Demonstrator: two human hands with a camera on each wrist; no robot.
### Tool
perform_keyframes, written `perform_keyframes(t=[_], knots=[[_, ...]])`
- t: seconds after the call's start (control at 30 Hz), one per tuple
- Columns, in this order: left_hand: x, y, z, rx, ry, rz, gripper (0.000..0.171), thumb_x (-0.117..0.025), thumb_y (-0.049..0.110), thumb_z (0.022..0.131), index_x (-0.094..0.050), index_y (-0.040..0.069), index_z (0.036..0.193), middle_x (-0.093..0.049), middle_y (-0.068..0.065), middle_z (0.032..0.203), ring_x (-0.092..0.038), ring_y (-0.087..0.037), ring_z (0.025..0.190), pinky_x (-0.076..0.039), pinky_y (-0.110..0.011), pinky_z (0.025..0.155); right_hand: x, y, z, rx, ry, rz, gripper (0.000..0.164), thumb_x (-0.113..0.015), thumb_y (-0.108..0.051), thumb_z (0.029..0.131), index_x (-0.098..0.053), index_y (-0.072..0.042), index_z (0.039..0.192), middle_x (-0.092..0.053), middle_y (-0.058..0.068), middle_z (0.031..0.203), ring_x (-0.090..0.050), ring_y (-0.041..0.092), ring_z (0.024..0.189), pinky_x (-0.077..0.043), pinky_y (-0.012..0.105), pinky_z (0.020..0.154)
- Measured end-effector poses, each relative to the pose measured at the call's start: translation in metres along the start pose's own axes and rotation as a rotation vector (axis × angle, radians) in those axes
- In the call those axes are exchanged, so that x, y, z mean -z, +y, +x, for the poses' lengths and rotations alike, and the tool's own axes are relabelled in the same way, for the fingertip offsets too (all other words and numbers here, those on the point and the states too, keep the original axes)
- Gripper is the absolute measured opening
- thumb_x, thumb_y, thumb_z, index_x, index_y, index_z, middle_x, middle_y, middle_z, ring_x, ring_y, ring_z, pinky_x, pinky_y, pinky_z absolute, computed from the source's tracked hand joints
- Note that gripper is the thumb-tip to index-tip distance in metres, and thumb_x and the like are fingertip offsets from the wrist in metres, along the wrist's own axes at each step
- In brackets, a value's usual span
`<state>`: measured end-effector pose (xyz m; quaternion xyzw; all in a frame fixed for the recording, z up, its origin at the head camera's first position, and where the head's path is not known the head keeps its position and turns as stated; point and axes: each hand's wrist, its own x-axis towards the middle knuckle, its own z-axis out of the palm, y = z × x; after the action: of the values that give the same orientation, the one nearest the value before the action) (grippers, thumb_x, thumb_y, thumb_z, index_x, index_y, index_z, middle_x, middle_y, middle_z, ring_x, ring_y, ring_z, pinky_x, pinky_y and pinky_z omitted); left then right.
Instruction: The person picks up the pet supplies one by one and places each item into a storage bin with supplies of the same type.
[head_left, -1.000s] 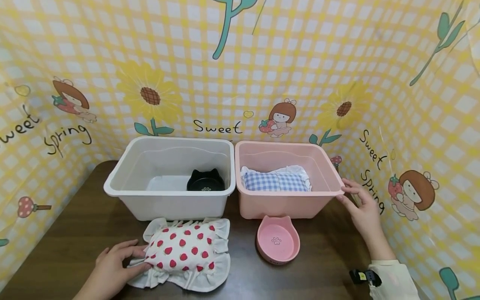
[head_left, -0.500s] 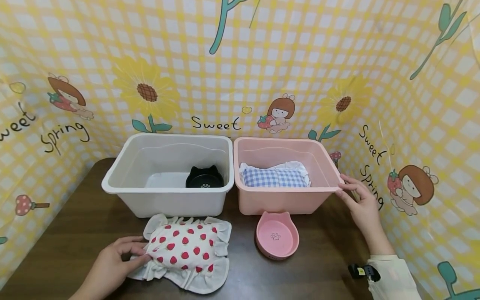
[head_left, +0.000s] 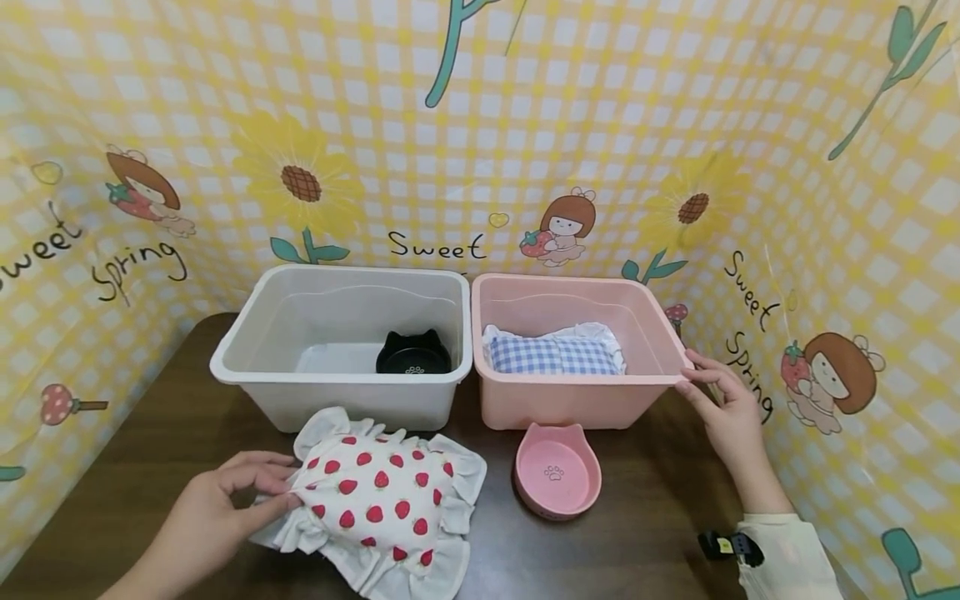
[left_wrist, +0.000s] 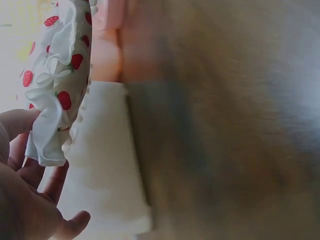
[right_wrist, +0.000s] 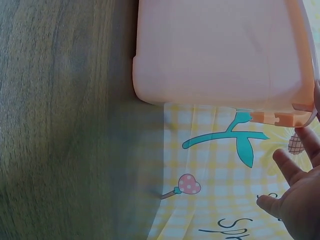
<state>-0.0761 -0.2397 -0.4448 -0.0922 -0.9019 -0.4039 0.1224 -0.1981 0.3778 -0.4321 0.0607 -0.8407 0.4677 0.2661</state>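
My left hand pinches the left frilled edge of a small white cushion printed with red strawberries. In the left wrist view the cushion hangs up off the table, thumb on one side of its frill and fingers on the other. My right hand holds the right front corner of the pink plastic bin by its rim. In the right wrist view, fingertips sit right under that rim. Inside the pink bin lies a blue-and-white checked cushion with a white frill.
A white bin stands left of the pink one, with a black cat-eared bowl in it. In front of the pink bin sits a pink cat-eared bowl. Yellow checked cloth backs the brown table.
My left hand has lifted the strawberry cushion off the table and tilted it, its far side shifting slightly right. The right hand keeps its place on the pink bin's corner.
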Motion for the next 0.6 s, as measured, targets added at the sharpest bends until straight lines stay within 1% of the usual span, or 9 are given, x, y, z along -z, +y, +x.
perform_keyframes(t=[0.07, 0.2, 0.27, 0.33, 0.43, 0.5, 0.6], knots=[[0.008, 0.011, 0.003, -0.016, -0.002, -0.011, 0.022, -0.090, 0.018, 0.078, -0.074, 0.033, 0.077, -0.074, 0.007, 0.106, -0.060, 0.011, 0.101, -0.035, -0.005, 0.087, 0.000, 0.004, 0.001, 0.001, -0.002, 0.000, 0.020, -0.077, -0.002, 0.090, -0.074, 0.002, 0.110, -0.065, 0.011, 0.138, -0.053, -0.002, 0.128, -0.037, 0.013, 0.107], [0.025, 0.030, 0.011, -0.059, -0.001, -0.050, 0.023, -0.089, 0.010, 0.079, -0.074, 0.029, 0.079, -0.074, 0.006, 0.107, -0.062, 0.008, 0.103, -0.037, -0.004, 0.089, 0.001, 0.007, 0.000, 0.005, 0.000, 0.008, 0.020, -0.077, 0.000, 0.090, -0.074, 0.002, 0.110, -0.065, 0.012, 0.138, -0.053, -0.002, 0.127, -0.037, 0.012, 0.107], [0.032, 0.038, 0.016, -0.083, 0.000, -0.070, 0.024, -0.088, 0.006, 0.079, -0.075, 0.026, 0.079, -0.074, 0.007, 0.107, -0.063, 0.007, 0.104, -0.038, -0.004, 0.090, 0.000, 0.002, -0.001, 0.009, 0.003, 0.014, 0.020, -0.076, 0.002, 0.090, -0.074, 0.005, 0.109, -0.065, 0.014, 0.137, -0.054, -0.002, 0.127, -0.037, 0.011, 0.107], [0.039, 0.045, 0.021, -0.104, -0.002, -0.090, 0.024, -0.087, 0.003, 0.079, -0.075, 0.024, 0.080, -0.075, 0.006, 0.107, -0.063, 0.005, 0.105, -0.039, -0.004, 0.090, 0.000, 0.001, -0.001, 0.021, 0.007, 0.028, 0.020, -0.075, 0.004, 0.089, -0.074, 0.006, 0.109, -0.065, 0.016, 0.137, -0.054, -0.002, 0.126, -0.037, 0.012, 0.107], [0.047, 0.057, 0.030, -0.113, -0.006, -0.107, 0.022, -0.086, 0.001, 0.080, -0.075, 0.021, 0.081, -0.075, 0.007, 0.106, -0.064, 0.004, 0.106, -0.041, -0.004, 0.090, 0.001, 0.002, 0.000, 0.033, 0.005, 0.034, 0.020, -0.075, 0.004, 0.089, -0.074, 0.005, 0.109, -0.066, 0.015, 0.136, -0.055, -0.001, 0.127, -0.038, 0.012, 0.107], [0.052, 0.064, 0.037, -0.108, -0.007, -0.115, 0.019, -0.085, 0.002, 0.081, -0.076, 0.019, 0.083, -0.075, 0.007, 0.106, -0.064, 0.004, 0.106, -0.041, -0.005, 0.090, 0.001, 0.007, 0.001, 0.038, 0.001, 0.037, 0.020, -0.076, 0.003, 0.089, -0.075, 0.003, 0.109, -0.066, 0.012, 0.136, -0.055, 0.000, 0.127, -0.038, 0.012, 0.107], [0.057, 0.075, 0.048, -0.091, -0.013, -0.122, 0.014, -0.085, 0.005, 0.083, -0.077, 0.016, 0.085, -0.076, 0.009, 0.106, -0.064, 0.005, 0.106, -0.040, -0.005, 0.091, 0.002, 0.007, 0.002, 0.031, -0.004, 0.026, 0.019, -0.077, -0.001, 0.090, -0.075, 0.002, 0.109, -0.066, 0.010, 0.136, -0.055, -0.001, 0.127, -0.038, 0.011, 0.107]])
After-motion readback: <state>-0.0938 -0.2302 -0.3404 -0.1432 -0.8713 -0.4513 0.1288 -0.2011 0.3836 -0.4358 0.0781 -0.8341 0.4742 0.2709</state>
